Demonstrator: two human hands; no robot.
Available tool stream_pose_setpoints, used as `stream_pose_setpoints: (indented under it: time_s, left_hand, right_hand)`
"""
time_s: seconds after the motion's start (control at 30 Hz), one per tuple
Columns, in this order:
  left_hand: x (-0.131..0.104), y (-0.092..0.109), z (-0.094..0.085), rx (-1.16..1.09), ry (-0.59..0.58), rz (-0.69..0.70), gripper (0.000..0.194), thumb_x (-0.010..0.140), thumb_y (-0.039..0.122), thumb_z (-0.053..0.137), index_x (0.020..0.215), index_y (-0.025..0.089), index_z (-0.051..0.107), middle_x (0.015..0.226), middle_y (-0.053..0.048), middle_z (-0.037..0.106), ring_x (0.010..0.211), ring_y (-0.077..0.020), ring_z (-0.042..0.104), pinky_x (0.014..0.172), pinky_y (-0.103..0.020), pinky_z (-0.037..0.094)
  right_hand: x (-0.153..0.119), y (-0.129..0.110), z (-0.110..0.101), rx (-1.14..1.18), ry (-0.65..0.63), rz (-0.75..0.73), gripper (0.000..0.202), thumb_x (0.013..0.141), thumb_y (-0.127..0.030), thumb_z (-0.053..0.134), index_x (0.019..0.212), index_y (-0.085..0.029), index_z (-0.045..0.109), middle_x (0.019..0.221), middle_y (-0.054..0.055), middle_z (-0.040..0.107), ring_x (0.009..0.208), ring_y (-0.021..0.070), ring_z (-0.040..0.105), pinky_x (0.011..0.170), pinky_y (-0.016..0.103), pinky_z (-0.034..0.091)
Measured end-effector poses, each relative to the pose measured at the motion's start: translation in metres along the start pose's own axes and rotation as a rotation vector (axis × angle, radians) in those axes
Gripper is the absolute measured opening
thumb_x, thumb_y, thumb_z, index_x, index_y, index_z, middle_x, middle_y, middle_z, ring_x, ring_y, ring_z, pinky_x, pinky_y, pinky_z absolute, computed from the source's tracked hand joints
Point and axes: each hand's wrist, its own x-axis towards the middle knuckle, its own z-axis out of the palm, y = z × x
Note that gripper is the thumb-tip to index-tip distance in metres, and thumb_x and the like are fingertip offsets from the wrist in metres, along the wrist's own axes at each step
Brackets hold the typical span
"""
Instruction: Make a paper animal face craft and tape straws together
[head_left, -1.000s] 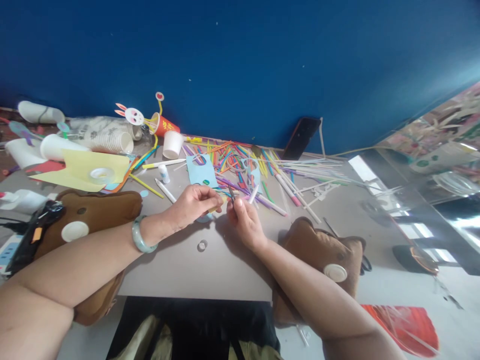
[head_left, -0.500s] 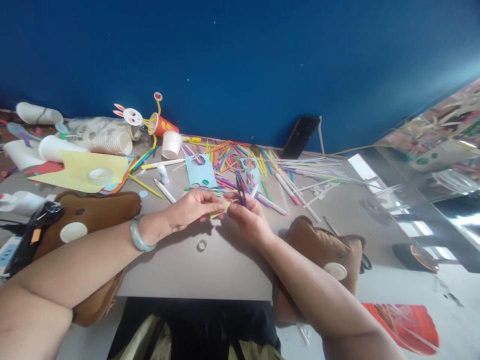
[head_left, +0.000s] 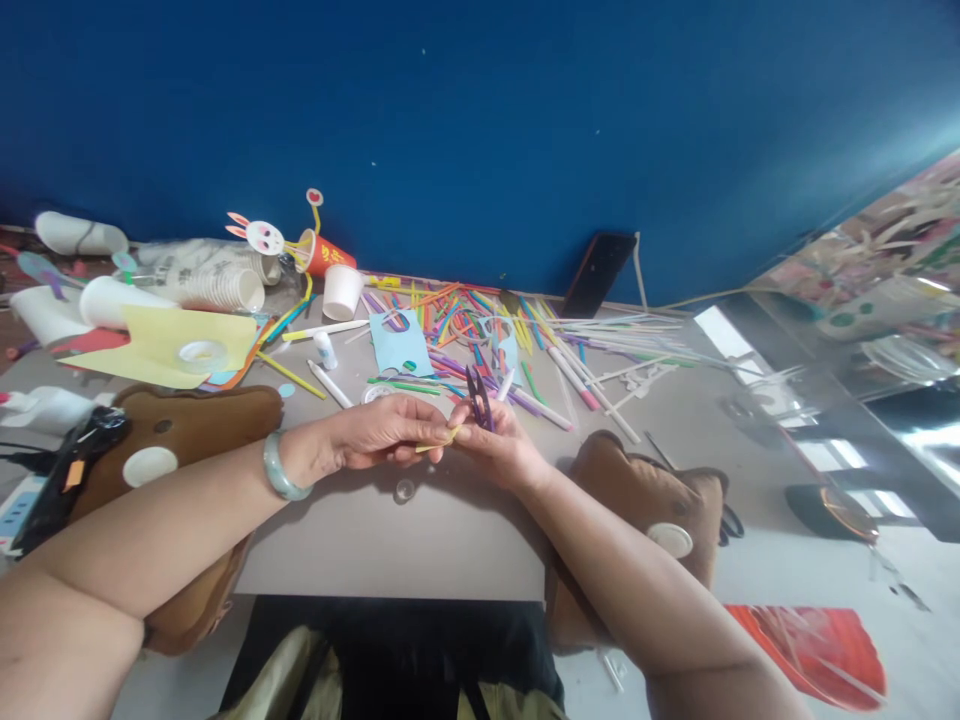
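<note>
Over the middle of the table, my left hand (head_left: 390, 432) pinches a small piece of yellow paper (head_left: 436, 442). My right hand (head_left: 496, 442) meets it there, its thumb and finger on the paper's right end. Dark purple scissors (head_left: 478, 396) are tucked in my right hand, with their blades pointing up and away from the paper. Below the hands lies a small clear round cap (head_left: 404, 490). Just beyond them are a light blue sheet with cut-out holes (head_left: 397, 345) and a roll of clear tape (head_left: 377, 393), partly hidden by my left hand.
Colourful sticks (head_left: 457, 325) spread along the blue wall, where a black phone (head_left: 598, 275) leans. White paper cups (head_left: 225, 288), yellow paper (head_left: 157, 345) and a brown cushion (head_left: 202, 420) lie at left. A second brown cushion (head_left: 637, 500) sits by my right forearm.
Both hands have come slightly lower and nearer to me. The yellow paper is turned so more of its edge shows. The scissors have shifted a little left and down within my right hand.
</note>
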Motion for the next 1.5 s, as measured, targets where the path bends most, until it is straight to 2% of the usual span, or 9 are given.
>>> stream_pose_setpoints:
  time_s: [0.13, 0.23, 0.3, 0.43, 0.53, 0.63, 0.77, 0.97, 1.5]
  left_hand:
    - [0.001, -0.002, -0.001, 0.02, -0.025, 0.007, 0.031, 0.076, 0.04, 0.075, 0.074, 0.012, 0.064, 0.065, -0.002, 0.062, 0.043, -0.0021, 0.038, 0.04, -0.017, 0.023]
    - [0.004, -0.005, -0.003, 0.068, -0.038, 0.04, 0.034, 0.081, 0.046, 0.069, 0.083, 0.012, 0.069, 0.078, -0.007, 0.067, 0.045, -0.0034, 0.041, 0.04, -0.019, 0.025]
    - [0.006, -0.007, -0.003, 0.115, 0.031, 0.105, 0.036, 0.082, 0.047, 0.066, 0.088, 0.012, 0.071, 0.081, -0.007, 0.067, 0.046, -0.004, 0.043, 0.041, -0.02, 0.027]
    - [0.008, -0.009, -0.003, 0.198, 0.278, 0.259, 0.032, 0.083, 0.045, 0.066, 0.083, 0.014, 0.07, 0.068, 0.0, 0.059, 0.047, -0.0038, 0.04, 0.043, -0.019, 0.027]
    - [0.009, -0.011, -0.004, 0.288, 0.322, 0.347, 0.027, 0.08, 0.041, 0.071, 0.085, 0.014, 0.07, 0.071, -0.001, 0.063, 0.057, -0.0072, 0.051, 0.051, -0.019, 0.037]
    - [0.011, -0.014, -0.004, 0.376, 0.334, 0.398, 0.021, 0.077, 0.034, 0.074, 0.082, 0.014, 0.071, 0.078, -0.003, 0.069, 0.069, -0.0116, 0.059, 0.064, -0.022, 0.045]
    - [0.011, -0.014, -0.001, 0.447, 0.38, 0.395, 0.019, 0.078, 0.031, 0.071, 0.071, 0.014, 0.07, 0.069, -0.003, 0.067, 0.064, -0.0113, 0.058, 0.062, -0.023, 0.045]
    - [0.006, -0.007, 0.004, 0.352, 0.411, 0.344, 0.019, 0.076, 0.032, 0.073, 0.071, 0.014, 0.069, 0.057, 0.003, 0.059, 0.049, -0.0063, 0.045, 0.049, -0.019, 0.037]
    - [0.009, -0.013, -0.002, 0.371, 0.373, 0.296, 0.025, 0.076, 0.039, 0.073, 0.074, 0.014, 0.071, 0.055, 0.002, 0.055, 0.046, -0.0058, 0.04, 0.043, -0.019, 0.032]
  right_hand:
    - [0.0, -0.002, 0.003, 0.022, -0.025, 0.0, 0.03, 0.071, -0.039, 0.082, 0.079, -0.017, 0.062, 0.063, -0.001, 0.064, 0.054, 0.0125, 0.058, 0.056, 0.026, 0.045]
    - [-0.001, -0.005, 0.007, 0.054, -0.003, 0.002, 0.028, 0.074, -0.038, 0.079, 0.079, -0.019, 0.06, 0.062, -0.001, 0.062, 0.055, 0.0136, 0.059, 0.056, 0.027, 0.046]
    - [0.001, -0.005, 0.008, 0.058, 0.081, -0.019, 0.027, 0.074, -0.038, 0.079, 0.078, -0.019, 0.059, 0.063, -0.002, 0.06, 0.055, 0.0123, 0.057, 0.056, 0.026, 0.045]
    - [0.005, -0.002, 0.008, 0.03, 0.255, -0.05, 0.029, 0.07, -0.036, 0.081, 0.077, -0.019, 0.059, 0.059, -0.005, 0.053, 0.052, 0.0081, 0.045, 0.052, 0.023, 0.037]
    - [0.006, 0.0, 0.007, -0.006, 0.295, -0.061, 0.028, 0.07, -0.036, 0.08, 0.076, -0.019, 0.058, 0.052, -0.008, 0.042, 0.047, 0.006, 0.03, 0.047, 0.022, 0.023]
    - [0.006, 0.002, 0.006, -0.045, 0.292, -0.056, 0.027, 0.071, -0.036, 0.08, 0.076, -0.019, 0.059, 0.054, -0.007, 0.043, 0.048, 0.0064, 0.031, 0.048, 0.023, 0.021]
    - [0.006, 0.003, 0.006, -0.086, 0.283, -0.048, 0.027, 0.07, -0.038, 0.08, 0.076, -0.019, 0.061, 0.056, -0.006, 0.046, 0.05, 0.0072, 0.034, 0.05, 0.024, 0.024]
    - [0.006, 0.004, 0.008, -0.072, 0.326, -0.027, 0.03, 0.066, -0.036, 0.082, 0.08, -0.019, 0.062, 0.059, -0.006, 0.05, 0.05, 0.0071, 0.035, 0.05, 0.024, 0.024]
    - [0.006, 0.005, 0.005, -0.113, 0.319, -0.05, 0.028, 0.07, -0.038, 0.08, 0.075, -0.018, 0.06, 0.058, -0.006, 0.048, 0.051, 0.007, 0.036, 0.05, 0.024, 0.024]
